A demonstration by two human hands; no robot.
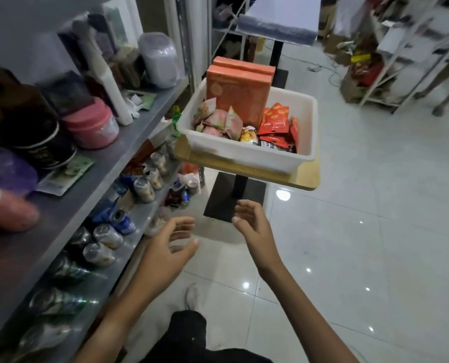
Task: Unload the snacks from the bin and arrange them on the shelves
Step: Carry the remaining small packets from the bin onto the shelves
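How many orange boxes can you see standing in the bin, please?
2. Both stand upright at the back left of the bin: the front box, and a second box right behind it, only its top edge showing. More may be hidden behind.

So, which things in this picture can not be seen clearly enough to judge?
- Head view: snacks low in the white bin are hidden by its near wall and the packets on top.
- Print on the orange boxes and red packets is too small to read.
- Items at the left end of the grey shelf are blurred and cut by the frame edge.
- Both hands, left and right, are open and empty.
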